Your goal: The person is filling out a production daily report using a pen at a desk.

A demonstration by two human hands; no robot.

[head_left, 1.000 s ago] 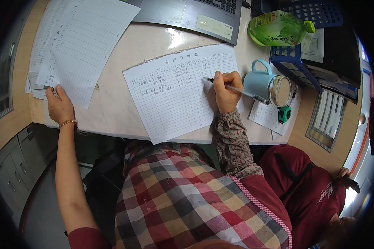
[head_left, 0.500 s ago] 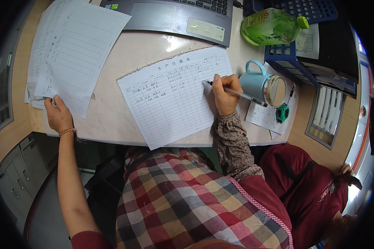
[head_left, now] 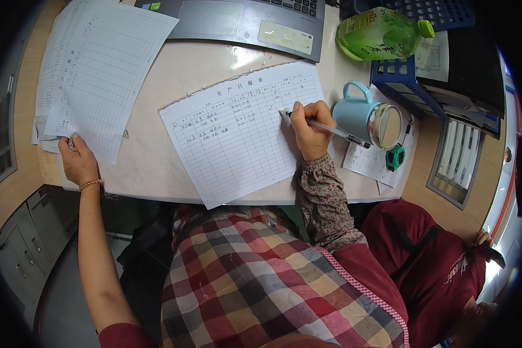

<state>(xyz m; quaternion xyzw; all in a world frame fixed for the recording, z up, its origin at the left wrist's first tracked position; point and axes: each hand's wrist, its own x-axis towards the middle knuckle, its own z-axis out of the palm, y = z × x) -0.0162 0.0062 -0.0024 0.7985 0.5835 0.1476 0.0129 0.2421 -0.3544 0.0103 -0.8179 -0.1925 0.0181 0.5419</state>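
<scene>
My right hand (head_left: 313, 130) is closed round a clear-barrelled pen (head_left: 349, 137), its tip at the written rows of a printed table form (head_left: 232, 162). The form lies tilted on the desk, with handwriting in its upper rows and blank rows below. At the far left, my left hand (head_left: 79, 162) pinches the lower edge of a loose printed sheet (head_left: 107, 75), which lies over other papers (head_left: 55, 75). Part of its fingers is hidden by the paper. Beside my right hand stands a light blue lidded mug (head_left: 352, 119).
A laptop (head_left: 214, 23) sits at the back of the desk. On the right are a green bottle (head_left: 383, 35), a blue perforated basket (head_left: 391, 72), a green tape measure (head_left: 395, 158) and a note sheet (head_left: 365, 165). Another person in maroon (head_left: 412, 243) sits close on my right.
My right hand and the pen have shifted slightly left over the form. The left hand keeps its hold on the sheet. The whole desk view has drifted a little left.
</scene>
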